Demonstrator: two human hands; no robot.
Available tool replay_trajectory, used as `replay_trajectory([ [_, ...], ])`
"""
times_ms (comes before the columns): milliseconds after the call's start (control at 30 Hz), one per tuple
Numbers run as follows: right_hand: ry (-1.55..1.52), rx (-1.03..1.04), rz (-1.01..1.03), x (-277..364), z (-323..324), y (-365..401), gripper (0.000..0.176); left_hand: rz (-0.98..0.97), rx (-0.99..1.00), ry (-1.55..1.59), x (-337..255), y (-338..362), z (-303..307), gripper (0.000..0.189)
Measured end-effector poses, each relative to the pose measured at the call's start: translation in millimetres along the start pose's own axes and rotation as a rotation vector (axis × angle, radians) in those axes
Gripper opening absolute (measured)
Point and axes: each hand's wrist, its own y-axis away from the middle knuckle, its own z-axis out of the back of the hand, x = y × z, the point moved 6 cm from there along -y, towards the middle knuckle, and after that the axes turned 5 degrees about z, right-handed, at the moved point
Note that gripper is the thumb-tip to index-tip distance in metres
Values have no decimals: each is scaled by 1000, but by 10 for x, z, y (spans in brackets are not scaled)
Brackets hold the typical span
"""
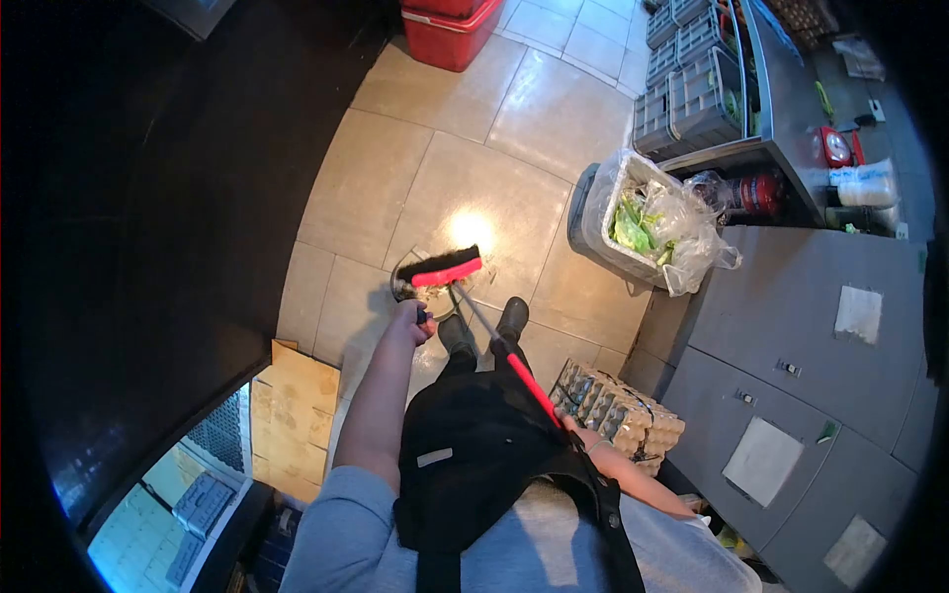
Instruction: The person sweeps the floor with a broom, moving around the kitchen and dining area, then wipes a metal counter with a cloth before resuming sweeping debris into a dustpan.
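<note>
- The left hand (413,319) has its grip closed tight round the short dark handle of a dustpan (425,294), held low on the tiled floor (445,158).
- The right hand (573,427) has its grip wrapped round the red shaft of the broom (441,267), at the hip.
- The broom's black bristles rest against the dustpan, just ahead of the left hand.
- A lined bin (633,212) holding green scraps stands to the right, and stacked egg trays (618,413) sit beside the right hand.

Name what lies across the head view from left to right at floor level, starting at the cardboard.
Flattened cardboard → broom head → lined bin holding greens → grey cabinet doors. The hands and egg trays overlap these, so they are left out.
</note>
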Motion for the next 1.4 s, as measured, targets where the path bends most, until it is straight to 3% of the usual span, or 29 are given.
replay_trajectory([
  [100, 86, -77, -152, 208, 418, 113, 78, -8, 8, 96, -20, 152, 169, 16],
  [167, 66, -184, -96, -41, 551, -227, 85, -43, 64, 147, -49, 231, 309, 13],
  [200, 78, -215, -120, -129, 619, -452, 85, 49, 38, 135, -54, 217, 430, 9],
  [267, 98, -276, -168, -214, 702, -788, 86, 50, 10, 121, -78, 194, 563, 8],
  [500, 246, -31, -235, 53, -110, -632, 70, -122, 49, 164, -41, 32, 283, 11],
  [600, 181, 77, -119, -32, -222, -458, 66, -103, 42, 217, -29, 25, 201, 11],
  [700, 46, 9, 37, -96, -188, -175, 71, 81, 242, 397, -43, -73, 556, 10],
  [733, 48, -21, 28, -98, -150, -34, 71, 37, 147, 389, 19, 154, 667, 9],
  [800, 57, -103, 20, -65, 77, 104, 71, 114, 190, 370, 70, 335, 926, 8],
  [1000, -411, -364, -49, -580, 404, -254, 75, 110, 88, 174, 354, 647, 1145, 9],
  [1100, -621, -396, -113, -744, 227, -567, 77, 76, 33, 86, 393, 462, 1032, 10],
  [1233, -775, -351, -172, -342, -656, -687, 78, 29, 12, 58, 517, 193, 770, 11],
  [1300, -798, -327, -40, -259, -1379, -830, 76, -7, 0, 66, 542, 59, 696, 12],
  [1400, -860, -199, 131, 336, -1720, -513, 77, -93, 52, 75, 490, -138, 719, 12],
])
